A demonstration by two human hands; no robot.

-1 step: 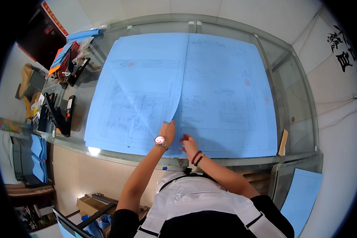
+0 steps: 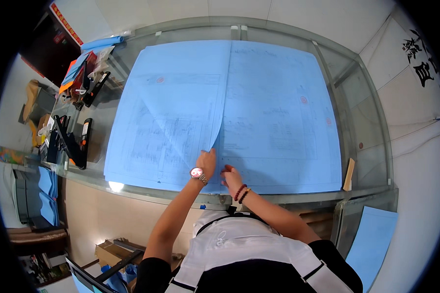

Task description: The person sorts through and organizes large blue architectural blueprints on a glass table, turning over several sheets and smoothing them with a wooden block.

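Note:
Large blue drawing sheets [image 2: 274,107] cover most of a glass-topped table in front of me. A left-hand blue sheet [image 2: 171,112] lies folded over, its loose edge running down the middle and lifting slightly near me. At that edge's near end, my left hand [image 2: 207,163], with a watch on the wrist, pinches the sheet's corner. Just to its right, my right hand [image 2: 232,178], wearing beaded bracelets, is low over the right-hand sheet. Its fingers are loosely bent and apart, with nothing between them. Whether its fingertips touch the paper I cannot tell.
Two black long-arm staplers [image 2: 78,141] [image 2: 97,89] lie at the table's left. Behind them are a roll of blue paper [image 2: 102,42] and a red box [image 2: 85,71]. A wooden strip [image 2: 349,175] rests by the right edge. Another blue sheet [image 2: 372,239] hangs lower right.
My right hand has shifted very slightly to the left. My left hand and the sheets look the same.

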